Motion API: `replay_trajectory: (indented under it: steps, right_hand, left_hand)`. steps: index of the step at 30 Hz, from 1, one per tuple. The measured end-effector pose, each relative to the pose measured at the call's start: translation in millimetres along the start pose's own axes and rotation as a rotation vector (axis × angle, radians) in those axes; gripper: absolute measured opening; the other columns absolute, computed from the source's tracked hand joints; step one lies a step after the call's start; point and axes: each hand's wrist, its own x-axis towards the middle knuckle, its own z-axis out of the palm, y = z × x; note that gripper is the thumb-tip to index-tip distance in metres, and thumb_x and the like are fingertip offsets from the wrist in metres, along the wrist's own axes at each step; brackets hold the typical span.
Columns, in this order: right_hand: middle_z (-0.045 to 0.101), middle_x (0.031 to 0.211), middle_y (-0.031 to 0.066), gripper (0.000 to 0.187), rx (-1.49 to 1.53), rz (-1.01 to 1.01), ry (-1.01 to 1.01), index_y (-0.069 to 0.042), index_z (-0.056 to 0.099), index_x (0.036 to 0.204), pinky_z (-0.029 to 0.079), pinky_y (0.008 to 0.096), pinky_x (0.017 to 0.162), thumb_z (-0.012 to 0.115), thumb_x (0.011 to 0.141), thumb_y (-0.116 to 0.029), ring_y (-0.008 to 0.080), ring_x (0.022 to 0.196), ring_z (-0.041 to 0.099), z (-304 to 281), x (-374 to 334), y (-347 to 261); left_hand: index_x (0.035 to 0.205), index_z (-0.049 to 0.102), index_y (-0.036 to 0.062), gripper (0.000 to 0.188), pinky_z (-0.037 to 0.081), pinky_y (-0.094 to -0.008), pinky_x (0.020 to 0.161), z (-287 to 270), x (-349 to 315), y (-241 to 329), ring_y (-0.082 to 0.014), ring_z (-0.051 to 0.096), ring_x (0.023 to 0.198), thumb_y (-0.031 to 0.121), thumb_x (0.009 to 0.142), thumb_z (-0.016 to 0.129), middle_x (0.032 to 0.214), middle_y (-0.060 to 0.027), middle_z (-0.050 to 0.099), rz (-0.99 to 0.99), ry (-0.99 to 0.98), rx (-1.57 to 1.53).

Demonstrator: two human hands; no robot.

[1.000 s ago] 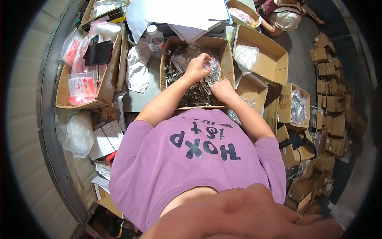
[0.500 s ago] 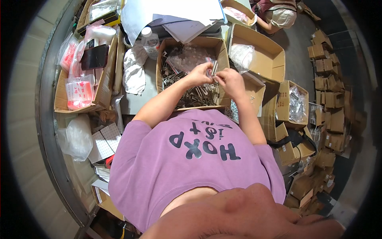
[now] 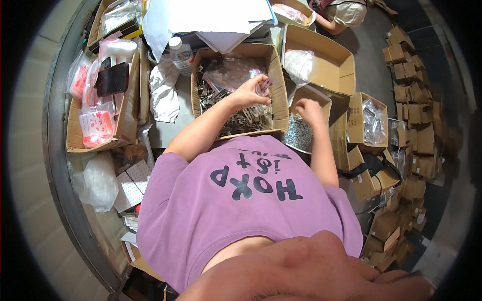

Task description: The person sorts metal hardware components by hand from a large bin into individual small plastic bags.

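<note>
My left hand [image 3: 249, 94] is closed around a small clear plastic bag [image 3: 264, 88], above a cardboard box [image 3: 277, 65] full of loose flat metal parts [image 3: 241, 121]. A larger clear bag of small pale pieces [image 3: 233, 74] lies on those parts, beyond my hand. To the right, my right hand [image 3: 311, 112] is over an open cardboard box [image 3: 318, 96] that holds many small silvery pieces [image 3: 299, 134], perhaps screws. Its fingers are curled together at the tips, and whatever is between them is too small to tell.
A carton with a dark phone [image 3: 112, 79] and red-marked bags [image 3: 95, 125] stands at left. Beyond the parts box are a plastic bottle [image 3: 181, 54], a white cloth [image 3: 164, 93] and papers [image 3: 216, 15]. More cartons [image 3: 334, 55] stand at right; another person [image 3: 341, 14] works at the far right.
My right hand has left my left hand and moved right and nearer, over the box of small silvery pieces. My left hand keeps the small bag. The whole view has shifted slightly.
</note>
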Motion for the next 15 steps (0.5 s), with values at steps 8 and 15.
replay_trajectory:
  steps: [8, 15]
  right_hand:
    - [0.065, 0.087, 0.0174, 0.022, 0.054, 0.093, 0.004, -0.009, 0.068, 0.092, 0.050, 0.0397, 0.077, 0.065, 0.071, -0.015, 0.0328, 0.084, 0.063, 57, 1, 25]
    - [0.065, 0.080, 0.0183, 0.018, 0.105, 0.094, -0.035, -0.005, 0.069, 0.082, 0.050, 0.0386, 0.075, 0.066, 0.067, -0.014, 0.0331, 0.080, 0.063, 51, 9, 40]
  left_hand:
    - [0.106, 0.048, 0.0072, 0.048, 0.039, -0.0209, 0.071, 0, -1, 0, -0.0059, 0.043, 0.079, -0.004, 0.066, 0.072, 0.087, 0.0031, 0.045, -0.031, -0.021, 0.023]
    - [0.106, 0.048, 0.0070, 0.047, 0.039, -0.0205, 0.069, 2, -1, -4, -0.0051, 0.043, 0.078, -0.004, 0.067, 0.072, 0.085, 0.0047, 0.044, 0.008, 0.004, 0.068]
